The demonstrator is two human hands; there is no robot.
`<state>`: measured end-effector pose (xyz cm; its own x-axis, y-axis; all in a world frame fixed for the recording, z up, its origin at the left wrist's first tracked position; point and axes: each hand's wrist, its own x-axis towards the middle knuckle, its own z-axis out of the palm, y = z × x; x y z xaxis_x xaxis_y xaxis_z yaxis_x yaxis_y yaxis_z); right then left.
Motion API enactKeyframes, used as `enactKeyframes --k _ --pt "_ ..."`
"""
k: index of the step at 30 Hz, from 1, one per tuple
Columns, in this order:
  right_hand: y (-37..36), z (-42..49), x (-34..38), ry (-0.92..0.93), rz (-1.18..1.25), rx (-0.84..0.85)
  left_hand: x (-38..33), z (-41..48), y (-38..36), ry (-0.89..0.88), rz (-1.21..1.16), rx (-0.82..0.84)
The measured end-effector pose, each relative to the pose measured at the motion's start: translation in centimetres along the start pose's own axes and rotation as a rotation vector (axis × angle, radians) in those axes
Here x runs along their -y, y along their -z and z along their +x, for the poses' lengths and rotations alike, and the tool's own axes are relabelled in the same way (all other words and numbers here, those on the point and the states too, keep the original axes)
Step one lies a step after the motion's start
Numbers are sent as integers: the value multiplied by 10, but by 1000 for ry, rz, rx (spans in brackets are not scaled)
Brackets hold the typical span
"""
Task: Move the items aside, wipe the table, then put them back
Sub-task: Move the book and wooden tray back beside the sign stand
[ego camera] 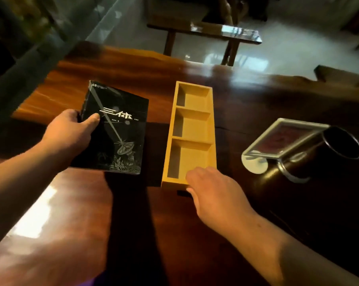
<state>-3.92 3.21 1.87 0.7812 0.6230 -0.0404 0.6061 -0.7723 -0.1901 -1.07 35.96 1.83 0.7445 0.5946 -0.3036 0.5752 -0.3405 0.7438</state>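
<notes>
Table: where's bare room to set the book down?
Bare table near the edge, under the left hand holding the book; also the far strip beyond the wooden tray. Crowded right: picture frame against mug.

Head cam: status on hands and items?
Left hand gripping black book. Right hand on wooden tray near end. Mug and photo frame at right, untouched.

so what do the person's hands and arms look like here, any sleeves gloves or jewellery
Both arms are bare right up to the bottom edge of the picture: no sleeves show. The left hand and the right hand wear no gloves, and no rings, watch or bracelet are visible on the fingers or wrists. A small patch of purple cloth shows at the bottom edge between the forearms; what it belongs to is unclear.
</notes>
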Motion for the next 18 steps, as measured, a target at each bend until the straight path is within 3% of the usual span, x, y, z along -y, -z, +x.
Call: enactKeyframes --k 8,18 --pt "-3 -55 -68 -78 19 14 -48 -21 -106 -10 -7 103" --pt "-30 -70 -99 -59 70 152 -25 -21 -177 87 46 107"
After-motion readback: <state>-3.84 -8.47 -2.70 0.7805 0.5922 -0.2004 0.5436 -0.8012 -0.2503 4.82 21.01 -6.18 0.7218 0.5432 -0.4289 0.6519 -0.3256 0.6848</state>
